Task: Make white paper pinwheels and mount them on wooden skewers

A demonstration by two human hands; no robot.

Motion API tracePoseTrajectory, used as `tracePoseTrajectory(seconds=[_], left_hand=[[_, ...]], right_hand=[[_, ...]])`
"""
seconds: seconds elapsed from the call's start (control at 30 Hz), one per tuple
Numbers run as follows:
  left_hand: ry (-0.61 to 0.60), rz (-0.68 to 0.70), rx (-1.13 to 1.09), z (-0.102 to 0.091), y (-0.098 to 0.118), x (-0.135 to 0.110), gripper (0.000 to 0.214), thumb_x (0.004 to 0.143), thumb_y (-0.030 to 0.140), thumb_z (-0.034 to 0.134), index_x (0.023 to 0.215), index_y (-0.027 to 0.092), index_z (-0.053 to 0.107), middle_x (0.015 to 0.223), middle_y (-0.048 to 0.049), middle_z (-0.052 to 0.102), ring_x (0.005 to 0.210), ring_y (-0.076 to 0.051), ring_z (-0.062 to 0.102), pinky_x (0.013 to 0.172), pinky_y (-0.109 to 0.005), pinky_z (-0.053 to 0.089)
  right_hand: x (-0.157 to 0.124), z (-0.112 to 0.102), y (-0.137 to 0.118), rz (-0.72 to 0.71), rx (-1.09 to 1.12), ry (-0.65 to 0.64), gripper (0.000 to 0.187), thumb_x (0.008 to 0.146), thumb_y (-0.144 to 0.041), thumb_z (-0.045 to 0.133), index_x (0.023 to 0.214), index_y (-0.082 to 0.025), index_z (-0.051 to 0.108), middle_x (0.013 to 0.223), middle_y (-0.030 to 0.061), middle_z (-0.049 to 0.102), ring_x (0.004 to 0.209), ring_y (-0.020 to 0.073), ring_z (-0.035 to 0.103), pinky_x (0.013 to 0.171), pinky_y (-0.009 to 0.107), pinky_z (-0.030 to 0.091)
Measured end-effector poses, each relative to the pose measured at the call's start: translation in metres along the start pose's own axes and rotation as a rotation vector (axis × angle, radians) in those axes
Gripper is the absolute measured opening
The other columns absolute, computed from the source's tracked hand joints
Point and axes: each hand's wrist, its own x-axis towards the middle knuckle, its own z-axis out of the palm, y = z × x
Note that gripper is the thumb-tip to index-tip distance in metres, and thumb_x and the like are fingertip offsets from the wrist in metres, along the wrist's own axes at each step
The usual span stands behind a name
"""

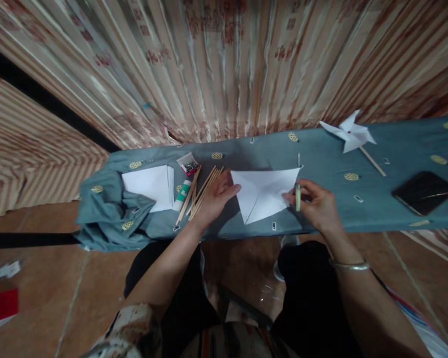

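Our left hand (215, 198) pinches one white sheet (265, 189), between our two hands, by its left edge; our right hand (319, 205) clasps one pair of scissors (297, 197) beside its right edge. Beyond sit one open box (188, 164) and one pinwheel (351, 135).

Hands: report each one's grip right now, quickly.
Left hand: closed, holding the white paper by its left edge.
Right hand: closed, holding the scissors.
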Motion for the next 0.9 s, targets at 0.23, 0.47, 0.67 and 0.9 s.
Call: tracePoseTrajectory(seconds=[0.23, 0.47, 0.67, 0.9], left_hand=[[-0.150, -0.066, -0.212, 0.029, -0.006, -0.013, 0.110, 0.056, 0.042, 0.088, 0.150, 0.019, 0.036, 0.148, -0.0171, 0.048, 0.137, -0.036, 0.045, 0.113, -0.051, 0.035], [-0.096, -0.065, -0.061, 0.054, -0.013, -0.018, 0.042, 0.065, 0.036, 0.080, 0.104, 0.022, 0.072, 0.106, -0.0078, 0.075, 0.110, -0.028, 0.066, 0.105, -0.045, 0.046], [0.103, -0.055, -0.007, 0.054, -0.009, -0.008, 0.023, 0.070, 0.022, 0.073, 0.093, 0.018, 0.071, 0.102, -0.0088, 0.076, 0.103, -0.025, 0.068, 0.095, -0.041, 0.052], [0.106, -0.004, -0.061, 0.047, -0.005, 0.000, 0.027, 0.066, 0.031, 0.074, 0.088, 0.015, 0.070, 0.096, -0.0083, 0.076, 0.092, -0.024, 0.069, 0.090, -0.038, 0.052]], right_hand=[[0.008, 0.016, -0.011, 0.153, 0.314, 0.129, 0.043, 0.047, -0.036, 0.088, 0.082, -0.023, 0.066, 0.060, -0.0080, 0.059, 0.055, 0.0105, 0.050, 0.057, 0.025, 0.042], [0.004, 0.042, -0.016, 0.141, 0.341, 0.061, 0.039, 0.057, -0.043, 0.082, 0.086, -0.024, 0.065, 0.057, -0.0079, 0.052, 0.052, 0.0109, 0.044, 0.053, 0.026, 0.038], [0.004, 0.056, -0.024, 0.216, 0.538, 0.027, 0.034, 0.054, -0.042, 0.086, 0.072, -0.022, 0.064, 0.062, -0.0043, 0.060, 0.056, 0.0103, 0.049, 0.054, 0.026, 0.042], [0.006, 0.056, -0.031, 0.239, 0.636, -0.011, 0.035, 0.054, -0.040, 0.089, 0.064, -0.021, 0.061, 0.060, -0.0061, 0.059, 0.055, 0.0083, 0.048, 0.056, 0.024, 0.043]])
